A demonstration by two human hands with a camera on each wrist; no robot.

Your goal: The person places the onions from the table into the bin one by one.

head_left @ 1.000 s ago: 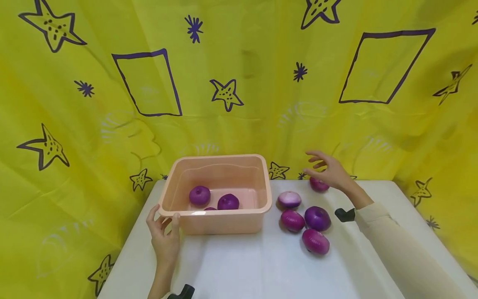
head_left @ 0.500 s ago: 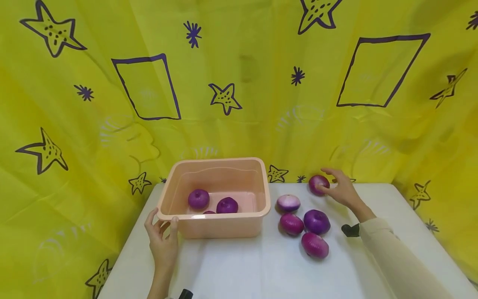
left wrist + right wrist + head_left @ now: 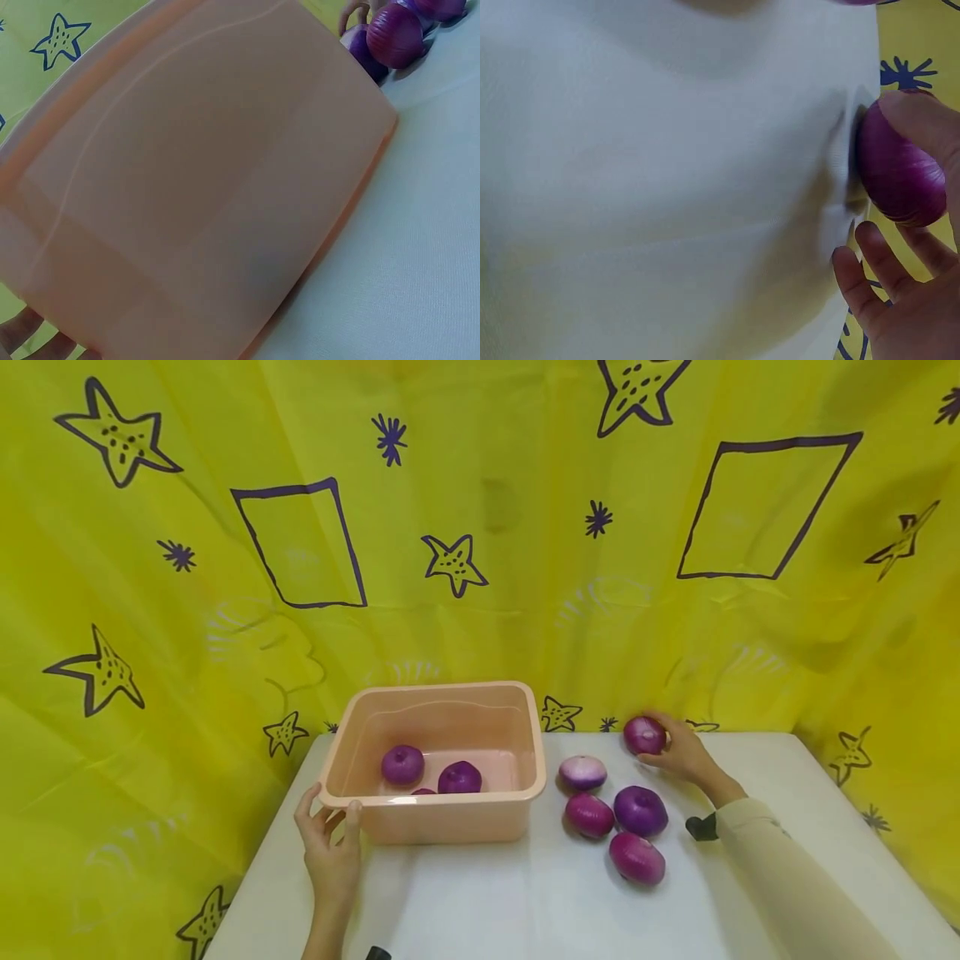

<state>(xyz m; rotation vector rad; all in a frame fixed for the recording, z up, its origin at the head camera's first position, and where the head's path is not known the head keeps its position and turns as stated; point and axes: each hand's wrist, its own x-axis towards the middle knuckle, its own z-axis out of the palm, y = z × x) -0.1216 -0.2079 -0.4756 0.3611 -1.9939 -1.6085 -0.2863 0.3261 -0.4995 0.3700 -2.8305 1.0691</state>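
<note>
At the back edge of the table my right hand (image 3: 684, 756) grips a red onion (image 3: 644, 736) between thumb and fingers. The right wrist view shows the thumb (image 3: 926, 124) laid over that onion (image 3: 900, 169), with other fingers spread below it. My left hand (image 3: 330, 852) holds the near left corner of a peach plastic tub (image 3: 450, 818), thumb on the front and fingers around the left side. Inside the tub lie two whole red onions (image 3: 402, 765) and part of a third, mostly hidden by the front wall.
Right of the tub, several onions sit close together: a pale-topped one (image 3: 582, 772), a magenta one (image 3: 589, 815), a dark purple one (image 3: 641, 811) and another magenta one (image 3: 637, 858). A yellow patterned curtain (image 3: 465, 635) hangs behind the white table (image 3: 465, 902).
My right hand has come down from above the rear onion, moved around its right side and taken hold of it. The left hand stays at the tub's corner.
</note>
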